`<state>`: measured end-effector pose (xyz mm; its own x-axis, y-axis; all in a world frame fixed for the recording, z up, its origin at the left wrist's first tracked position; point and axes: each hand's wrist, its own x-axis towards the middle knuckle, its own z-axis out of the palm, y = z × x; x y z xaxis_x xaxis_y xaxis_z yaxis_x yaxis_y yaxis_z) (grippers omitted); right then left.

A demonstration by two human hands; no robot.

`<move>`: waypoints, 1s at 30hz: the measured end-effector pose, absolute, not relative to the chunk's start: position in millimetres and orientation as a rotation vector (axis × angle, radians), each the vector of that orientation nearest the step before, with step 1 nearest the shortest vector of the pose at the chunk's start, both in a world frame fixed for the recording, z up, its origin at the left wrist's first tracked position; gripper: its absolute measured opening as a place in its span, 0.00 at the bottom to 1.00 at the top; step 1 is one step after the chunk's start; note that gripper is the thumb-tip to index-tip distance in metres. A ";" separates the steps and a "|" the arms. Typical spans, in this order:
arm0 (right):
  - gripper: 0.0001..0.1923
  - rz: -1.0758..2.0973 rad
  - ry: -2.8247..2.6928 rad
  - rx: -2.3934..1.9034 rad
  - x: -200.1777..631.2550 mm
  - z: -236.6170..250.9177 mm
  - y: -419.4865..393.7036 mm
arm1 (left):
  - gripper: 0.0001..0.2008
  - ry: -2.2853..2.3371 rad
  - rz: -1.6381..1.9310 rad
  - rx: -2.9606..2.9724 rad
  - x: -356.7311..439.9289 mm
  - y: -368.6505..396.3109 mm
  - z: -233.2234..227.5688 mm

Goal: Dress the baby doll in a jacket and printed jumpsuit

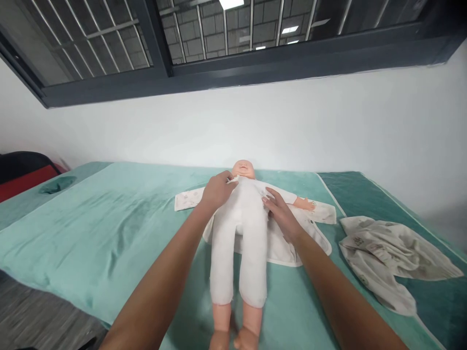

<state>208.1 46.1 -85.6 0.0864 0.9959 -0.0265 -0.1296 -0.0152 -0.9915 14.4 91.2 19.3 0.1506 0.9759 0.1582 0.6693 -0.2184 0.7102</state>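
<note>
Doll (241,228) flat on its back on the bed (109,228), steadied under the right hand (279,211), flat and released, while the left hand (218,190) pinches the garment (280,243) edge at its neck.

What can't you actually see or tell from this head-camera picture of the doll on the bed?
- Doll: its feet are cut by the bottom edge.
- Left hand: fingertips curl at the collar; whether they pinch cloth is too small to tell.
- Open garment: the doll covers its middle.
- Crumpled cloth: print too blurred to read.

Both hands (219,190) (279,211) on doll (242,218)
</note>
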 end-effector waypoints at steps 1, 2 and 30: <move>0.38 1.215 -1.050 -1.168 208.3 -85.4 46.0 | 0.07 1.527 0.779 1.945 14.3 87.3 24.3; 0.38 1.211 -1.057 -1.168 208.3 -85.3 45.9 | 0.06 1.447 0.719 1.928 14.6 82.9 29.7; 0.23 1.096 -1.169 -1.110 204.0 -93.7 48.6 | 0.20 1.312 0.664 2.496 52.5 98.3 4.9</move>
